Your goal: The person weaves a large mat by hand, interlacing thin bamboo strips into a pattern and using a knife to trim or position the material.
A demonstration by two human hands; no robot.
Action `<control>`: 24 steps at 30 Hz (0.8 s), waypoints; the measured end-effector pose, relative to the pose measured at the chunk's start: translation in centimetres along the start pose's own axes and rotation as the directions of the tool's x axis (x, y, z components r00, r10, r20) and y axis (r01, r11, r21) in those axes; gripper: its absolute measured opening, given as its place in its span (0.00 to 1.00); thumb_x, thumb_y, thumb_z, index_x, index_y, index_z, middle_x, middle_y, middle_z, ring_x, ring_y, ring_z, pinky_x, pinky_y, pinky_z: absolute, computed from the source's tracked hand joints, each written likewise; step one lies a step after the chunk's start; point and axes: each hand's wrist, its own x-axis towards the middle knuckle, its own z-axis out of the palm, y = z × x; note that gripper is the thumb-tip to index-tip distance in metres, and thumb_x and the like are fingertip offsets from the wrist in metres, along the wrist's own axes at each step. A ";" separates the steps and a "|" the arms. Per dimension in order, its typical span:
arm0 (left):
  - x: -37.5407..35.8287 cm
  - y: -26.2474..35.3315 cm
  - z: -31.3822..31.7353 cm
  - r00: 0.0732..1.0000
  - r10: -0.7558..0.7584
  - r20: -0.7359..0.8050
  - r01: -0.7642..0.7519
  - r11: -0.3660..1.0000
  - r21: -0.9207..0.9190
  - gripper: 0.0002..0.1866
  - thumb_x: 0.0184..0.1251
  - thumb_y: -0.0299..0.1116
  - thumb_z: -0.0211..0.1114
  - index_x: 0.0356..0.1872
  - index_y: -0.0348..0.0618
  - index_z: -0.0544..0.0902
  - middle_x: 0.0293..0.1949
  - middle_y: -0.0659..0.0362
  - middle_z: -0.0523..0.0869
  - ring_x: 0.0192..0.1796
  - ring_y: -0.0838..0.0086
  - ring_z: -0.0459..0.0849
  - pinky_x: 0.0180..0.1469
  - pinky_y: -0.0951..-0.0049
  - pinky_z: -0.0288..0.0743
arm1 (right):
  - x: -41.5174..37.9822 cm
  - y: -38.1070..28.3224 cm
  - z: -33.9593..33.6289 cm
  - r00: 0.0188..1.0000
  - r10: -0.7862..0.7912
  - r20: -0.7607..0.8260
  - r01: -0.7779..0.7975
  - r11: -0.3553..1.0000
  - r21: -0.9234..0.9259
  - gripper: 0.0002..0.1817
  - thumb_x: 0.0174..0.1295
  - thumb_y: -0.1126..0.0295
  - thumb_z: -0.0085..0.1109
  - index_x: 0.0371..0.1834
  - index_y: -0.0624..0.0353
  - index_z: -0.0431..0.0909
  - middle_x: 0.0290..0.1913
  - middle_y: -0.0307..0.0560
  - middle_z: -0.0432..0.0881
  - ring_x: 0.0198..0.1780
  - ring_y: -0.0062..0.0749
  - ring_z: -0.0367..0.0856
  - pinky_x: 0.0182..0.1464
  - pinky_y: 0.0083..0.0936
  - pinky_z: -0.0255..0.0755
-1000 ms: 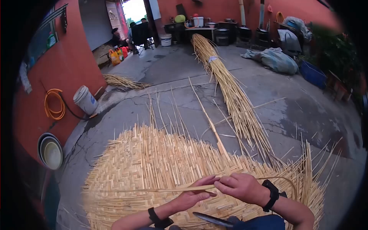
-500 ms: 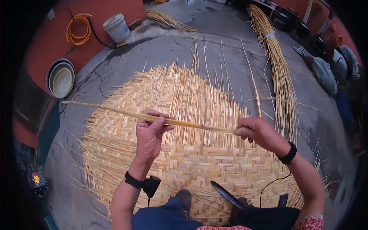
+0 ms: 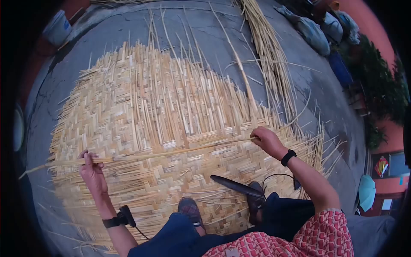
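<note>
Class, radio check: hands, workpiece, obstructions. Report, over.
Left hand and right hand gripping long strip. Strip spans woven mat. Dark blade beside right shoe, clear of strip. Over.

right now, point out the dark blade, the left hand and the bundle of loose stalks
dark blade [image 3: 233, 185]: head view, middle of its flat
left hand [image 3: 93, 174]: head view, the palm
bundle of loose stalks [image 3: 267, 45]: head view, its middle

The woven mat [image 3: 120, 107] spreads flat across the grey floor [image 3: 102, 30], straw-coloured, its zigzag weave running out into loose, ragged ends at the far edge. Over the mat's middle a long, thin, yellowish strip [image 3: 184, 150] stretches sideways, nearly straight, gripped in the left hand [image 3: 93, 171] and right hand [image 3: 267, 141], its left tip reaching past the mat's left edge.
</note>
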 end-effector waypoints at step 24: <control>-2.6 -5.4 9.9 0.898 -0.421 0.125 0.427 0.768 -0.478 0.15 0.81 0.46 0.62 0.48 0.44 0.83 0.35 0.63 0.86 0.38 0.79 0.86 0.32 0.80 0.77 | 8.1 -18.2 7.8 0.944 -0.329 0.012 0.308 0.894 0.325 0.09 0.67 0.68 0.65 0.45 0.59 0.81 0.37 0.47 0.82 0.37 0.43 0.84 0.40 0.36 0.78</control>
